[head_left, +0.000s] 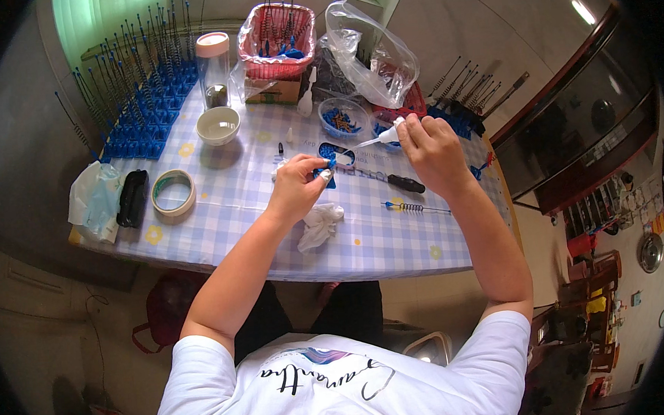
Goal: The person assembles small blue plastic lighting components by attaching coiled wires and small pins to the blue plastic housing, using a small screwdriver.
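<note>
bench cloth (pixel 395 242): pale blue-white check, small yellow flowers. small part (pixel 330 167) in left hand (pixel 298 187): blue. glue bottle (pixel 387 136): white. bowl (pixel 218 125): cream. basket (pixel 275 30): red. pouch (pixel 132 198): black. tape roll (pixel 173 192): beige.

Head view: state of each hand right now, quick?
Left hand: closed, fingers pinching a small blue part.
Right hand: closed around a small white squeeze bottle, nozzle pointing toward the left hand.
</note>
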`<state>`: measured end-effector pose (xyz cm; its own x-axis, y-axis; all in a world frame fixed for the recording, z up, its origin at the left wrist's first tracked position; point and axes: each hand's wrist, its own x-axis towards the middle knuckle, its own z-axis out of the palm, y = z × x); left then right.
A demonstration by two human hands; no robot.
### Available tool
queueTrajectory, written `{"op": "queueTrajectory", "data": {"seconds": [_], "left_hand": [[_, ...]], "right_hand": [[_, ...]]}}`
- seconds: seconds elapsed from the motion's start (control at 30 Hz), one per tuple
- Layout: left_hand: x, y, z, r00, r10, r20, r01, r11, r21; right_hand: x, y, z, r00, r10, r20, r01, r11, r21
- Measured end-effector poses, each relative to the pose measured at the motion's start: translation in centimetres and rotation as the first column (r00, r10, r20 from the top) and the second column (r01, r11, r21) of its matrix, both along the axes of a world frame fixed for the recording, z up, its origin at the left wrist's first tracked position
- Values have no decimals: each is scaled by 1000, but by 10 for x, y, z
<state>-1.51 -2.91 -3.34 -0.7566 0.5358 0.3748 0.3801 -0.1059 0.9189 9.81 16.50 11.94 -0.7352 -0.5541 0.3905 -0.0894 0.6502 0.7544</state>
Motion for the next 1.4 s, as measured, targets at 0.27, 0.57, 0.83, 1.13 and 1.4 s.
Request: {"op": "queueTrajectory", "data": {"seconds": [0.27, 0.57, 0.83, 1.13, 1.4], "left_hand": [[0, -1, 2, 1000, 0, 10, 0, 1000, -22], [0, 0, 0, 1000, 3, 11, -3, 1000, 1], [2, -1, 3, 1000, 0, 13, 0, 1000, -4], [0, -1, 1, 999, -2, 32, 2, 1000, -4], [-1, -1, 0, 1000, -1, 22, 1, 1000, -15]], "right_hand": [[0, 0, 0, 1000, -6, -1, 6, 1000, 7], [0, -1, 1, 1000, -5, -8, 5, 1000, 3], [1, 0, 1, 1000, 0, -2, 0, 1000, -1], [1, -2, 2, 1000, -4, 6, 4, 1000, -17], [-1, -1, 1, 1000, 5, -3, -5, 1000, -7]]}}
